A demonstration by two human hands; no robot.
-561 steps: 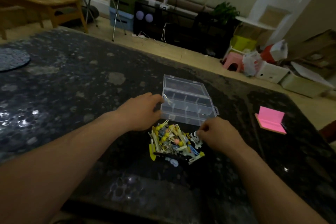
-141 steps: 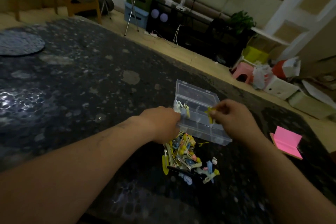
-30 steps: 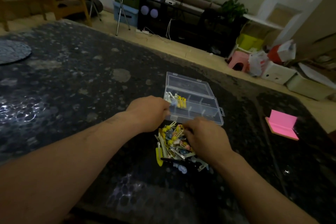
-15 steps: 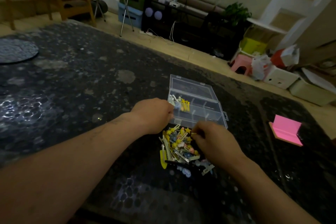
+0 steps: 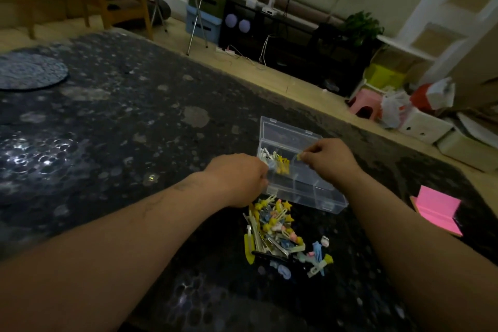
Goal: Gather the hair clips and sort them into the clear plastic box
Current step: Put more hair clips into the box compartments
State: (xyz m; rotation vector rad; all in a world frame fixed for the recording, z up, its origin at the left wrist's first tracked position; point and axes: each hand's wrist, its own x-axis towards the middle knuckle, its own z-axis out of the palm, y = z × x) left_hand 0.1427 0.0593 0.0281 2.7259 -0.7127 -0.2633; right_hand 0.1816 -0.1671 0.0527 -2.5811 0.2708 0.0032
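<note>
- Right hand (image 5: 327,160): fingertips pinched on one small yellow hair clip (image 5: 299,156), over the clear plastic compartment box (image 5: 318,198).
- Left hand (image 5: 238,179): curled at box's 9 o'clock edge; grasp cannot be told.
- Mixed pile of coloured clips (image 5: 277,232): at box's 6 o'clock.

Right hand (image 5: 330,159) pinches a small yellowish clip (image 5: 299,156) over the clear plastic box (image 5: 301,191), left hand (image 5: 237,179) rests w/ fingers at the box's near-left corner. Clip pile (image 5: 280,234) sits just below both hands, pink notepad (image 5: 436,209) off to the right.
</note>
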